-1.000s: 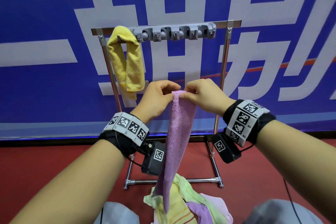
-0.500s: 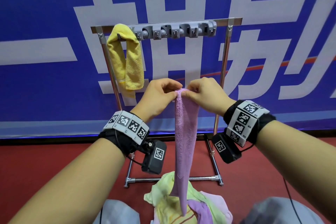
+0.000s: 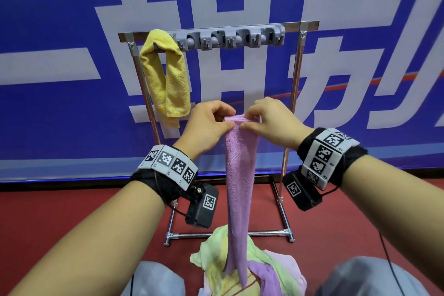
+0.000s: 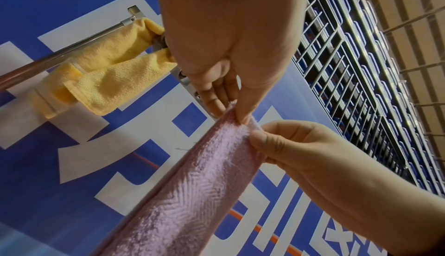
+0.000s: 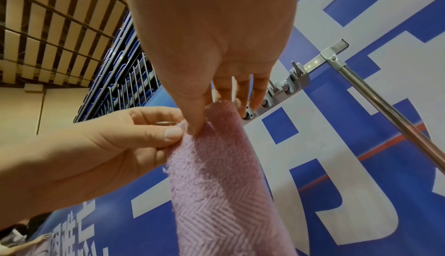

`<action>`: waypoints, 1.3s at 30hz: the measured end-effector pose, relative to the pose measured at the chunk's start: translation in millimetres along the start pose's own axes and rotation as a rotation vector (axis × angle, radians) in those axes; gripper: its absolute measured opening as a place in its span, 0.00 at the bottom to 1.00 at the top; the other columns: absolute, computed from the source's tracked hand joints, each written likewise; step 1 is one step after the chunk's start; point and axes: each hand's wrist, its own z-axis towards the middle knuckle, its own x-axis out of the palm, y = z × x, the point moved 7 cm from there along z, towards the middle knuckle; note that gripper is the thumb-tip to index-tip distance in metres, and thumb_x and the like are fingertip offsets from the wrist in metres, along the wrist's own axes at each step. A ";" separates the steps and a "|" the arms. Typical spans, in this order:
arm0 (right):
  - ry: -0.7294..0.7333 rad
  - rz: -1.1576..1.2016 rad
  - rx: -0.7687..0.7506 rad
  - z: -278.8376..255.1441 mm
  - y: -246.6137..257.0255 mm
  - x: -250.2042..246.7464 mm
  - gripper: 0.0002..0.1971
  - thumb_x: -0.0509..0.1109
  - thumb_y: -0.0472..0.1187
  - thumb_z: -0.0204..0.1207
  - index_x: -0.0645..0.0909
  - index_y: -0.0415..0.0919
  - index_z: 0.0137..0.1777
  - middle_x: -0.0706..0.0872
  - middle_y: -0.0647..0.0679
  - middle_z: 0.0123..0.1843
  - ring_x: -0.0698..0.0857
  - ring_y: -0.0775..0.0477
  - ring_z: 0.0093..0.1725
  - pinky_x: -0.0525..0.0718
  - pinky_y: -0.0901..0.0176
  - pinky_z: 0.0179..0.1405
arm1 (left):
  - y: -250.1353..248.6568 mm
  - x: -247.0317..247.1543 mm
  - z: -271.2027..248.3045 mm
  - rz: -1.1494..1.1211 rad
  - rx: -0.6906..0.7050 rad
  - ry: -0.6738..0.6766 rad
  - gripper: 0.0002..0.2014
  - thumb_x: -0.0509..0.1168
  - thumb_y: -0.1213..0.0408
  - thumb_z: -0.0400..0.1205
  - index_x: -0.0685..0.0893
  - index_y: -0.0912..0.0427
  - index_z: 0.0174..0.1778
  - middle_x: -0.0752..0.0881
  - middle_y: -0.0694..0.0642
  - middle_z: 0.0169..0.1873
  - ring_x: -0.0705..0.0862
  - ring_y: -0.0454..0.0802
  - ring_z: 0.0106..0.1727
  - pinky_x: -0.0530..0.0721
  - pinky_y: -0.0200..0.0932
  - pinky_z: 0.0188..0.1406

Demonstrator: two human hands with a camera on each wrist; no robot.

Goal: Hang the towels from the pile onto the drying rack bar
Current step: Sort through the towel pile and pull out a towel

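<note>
Both hands meet at the top edge of a purple towel (image 3: 240, 170): the left hand (image 3: 206, 125) and the right hand (image 3: 271, 122) each pinch it between thumb and fingers, nearly touching one another. The towel hangs straight down in a narrow bunch, its lower end reaching the pile of towels (image 3: 249, 274) on the red floor (image 3: 60, 218). Behind stands the drying rack (image 3: 292, 94), a yellow towel (image 3: 168, 79) draped over the left end of its top bar, beside a grey strip of hooks (image 3: 230, 37). The wall banner (image 3: 48, 19) carries large white characters, cropped too much to read. Square coded tags ring both wrist bands. Only the wrist views show the towel's herringbone weave and a metal grille (image 4: 349, 54) overhead.
</note>
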 end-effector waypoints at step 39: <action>-0.146 0.572 0.106 114.5 -5.3 -107.6 0.21 0.85 0.38 0.65 0.84 0.40 0.57 0.87 0.33 0.37 0.81 0.52 0.30 0.84 0.57 0.34 | -103.5 -41.9 126.6 0.315 0.099 0.301 0.16 0.76 0.64 0.73 0.87 0.54 0.57 0.89 0.50 0.46 0.88 0.47 0.49 0.88 0.46 0.50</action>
